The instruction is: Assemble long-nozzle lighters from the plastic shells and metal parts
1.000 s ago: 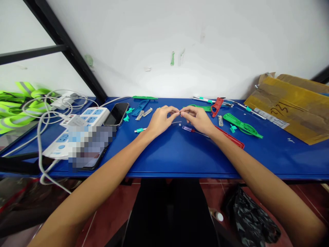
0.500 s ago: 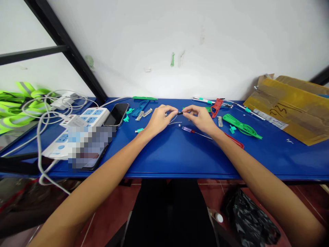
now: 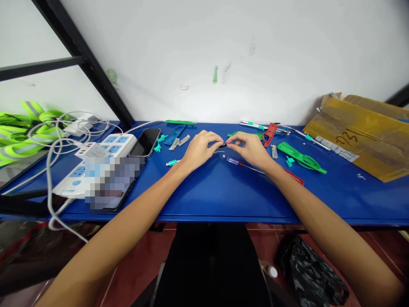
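Note:
Above the blue tabletop, my left hand (image 3: 202, 148) and my right hand (image 3: 249, 148) meet fingertip to fingertip. A small dark cylindrical part (image 3: 224, 145) is pinched between them, mostly covered by the fingers; its exact kind cannot be made out. Under my left fingers a thin pale wire (image 3: 219, 152) sticks out. A screwdriver (image 3: 234, 161) with a clear purple and red handle lies just below the hands, its shaft running under my right wrist. Beside its handle is a tiny white piece (image 3: 224, 156). A silver rod end with a teal clip (image 3: 173, 163) shows left of my left wrist.
Left are a white power strip (image 3: 118, 149), a phone (image 3: 145, 143) and another, partly blurred phone (image 3: 119, 196). Green cut-out pieces (image 3: 300, 157), a red piece (image 3: 270, 134) and a blue piece (image 3: 175, 134) lie around. A cardboard box (image 3: 361, 132) stands at right.
My fingertips have shifted slightly on the dark part, which now sits a little lower and tilted. Less of the thin wire shows beneath my left hand.

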A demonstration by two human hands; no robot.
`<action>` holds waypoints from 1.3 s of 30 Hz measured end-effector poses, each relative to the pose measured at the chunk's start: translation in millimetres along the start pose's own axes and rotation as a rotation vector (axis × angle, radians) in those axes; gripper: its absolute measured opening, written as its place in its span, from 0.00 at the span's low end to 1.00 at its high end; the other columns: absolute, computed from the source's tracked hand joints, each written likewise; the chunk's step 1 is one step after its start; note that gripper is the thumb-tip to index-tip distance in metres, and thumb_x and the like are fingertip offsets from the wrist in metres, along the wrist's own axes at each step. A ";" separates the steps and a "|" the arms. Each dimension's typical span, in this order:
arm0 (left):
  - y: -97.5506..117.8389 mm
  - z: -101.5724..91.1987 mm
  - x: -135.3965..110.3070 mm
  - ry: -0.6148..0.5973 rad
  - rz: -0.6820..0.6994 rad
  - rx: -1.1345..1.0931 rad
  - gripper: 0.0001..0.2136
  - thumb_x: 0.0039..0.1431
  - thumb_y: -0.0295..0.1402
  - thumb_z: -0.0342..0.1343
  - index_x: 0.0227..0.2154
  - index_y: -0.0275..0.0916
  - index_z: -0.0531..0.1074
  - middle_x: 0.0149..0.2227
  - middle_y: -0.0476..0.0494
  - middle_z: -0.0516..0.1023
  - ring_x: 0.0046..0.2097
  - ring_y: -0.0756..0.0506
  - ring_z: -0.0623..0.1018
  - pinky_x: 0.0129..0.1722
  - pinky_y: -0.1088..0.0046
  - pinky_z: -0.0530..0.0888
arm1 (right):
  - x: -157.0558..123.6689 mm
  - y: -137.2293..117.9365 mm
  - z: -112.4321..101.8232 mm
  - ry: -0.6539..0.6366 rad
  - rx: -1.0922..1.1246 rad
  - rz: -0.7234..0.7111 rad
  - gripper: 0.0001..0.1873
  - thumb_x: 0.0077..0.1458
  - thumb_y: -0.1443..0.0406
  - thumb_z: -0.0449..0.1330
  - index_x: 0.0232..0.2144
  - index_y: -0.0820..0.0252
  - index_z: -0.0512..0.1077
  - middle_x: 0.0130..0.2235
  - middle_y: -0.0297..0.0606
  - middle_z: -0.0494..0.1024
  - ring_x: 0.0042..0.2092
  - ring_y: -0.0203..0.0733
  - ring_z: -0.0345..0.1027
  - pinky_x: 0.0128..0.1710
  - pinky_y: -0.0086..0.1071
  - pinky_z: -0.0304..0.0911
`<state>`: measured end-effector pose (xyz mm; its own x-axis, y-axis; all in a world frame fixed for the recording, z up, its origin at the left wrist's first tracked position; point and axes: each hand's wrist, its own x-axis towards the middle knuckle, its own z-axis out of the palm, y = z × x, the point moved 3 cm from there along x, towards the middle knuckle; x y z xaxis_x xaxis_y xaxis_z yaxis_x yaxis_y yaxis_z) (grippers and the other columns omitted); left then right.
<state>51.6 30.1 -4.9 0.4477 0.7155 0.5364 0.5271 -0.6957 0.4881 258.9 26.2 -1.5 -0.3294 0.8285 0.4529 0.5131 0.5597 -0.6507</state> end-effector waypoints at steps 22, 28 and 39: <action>4.6 3.4 -0.7 -0.016 0.003 -0.050 0.07 0.72 0.30 0.60 0.39 0.45 0.83 0.47 0.47 0.89 0.48 0.43 0.83 0.56 0.60 0.74 | 1.4 2.1 -0.9 -0.065 0.095 0.081 0.04 0.59 0.62 0.70 0.37 0.56 0.83 0.34 0.36 0.84 0.34 0.42 0.73 0.40 0.38 0.65; 4.9 5.2 -1.6 -0.034 0.005 -0.084 0.07 0.73 0.31 0.59 0.39 0.44 0.82 0.47 0.47 0.88 0.47 0.44 0.82 0.58 0.60 0.73 | 1.3 5.7 1.4 -0.094 0.198 0.107 0.10 0.57 0.58 0.71 0.38 0.56 0.82 0.38 0.38 0.85 0.33 0.42 0.72 0.37 0.38 0.67; 2.4 7.2 -2.4 -0.054 -0.018 -0.119 0.08 0.73 0.33 0.58 0.39 0.43 0.82 0.46 0.45 0.88 0.47 0.42 0.82 0.58 0.57 0.72 | 0.0 4.8 2.3 -0.105 0.201 0.137 0.11 0.57 0.56 0.70 0.38 0.56 0.81 0.31 0.34 0.80 0.32 0.41 0.70 0.36 0.36 0.63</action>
<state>57.0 27.2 -10.0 0.4793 0.7279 0.4903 0.4471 -0.6833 0.5773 259.5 29.0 -6.1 -0.3535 0.8884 0.2929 0.3947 0.4256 -0.8143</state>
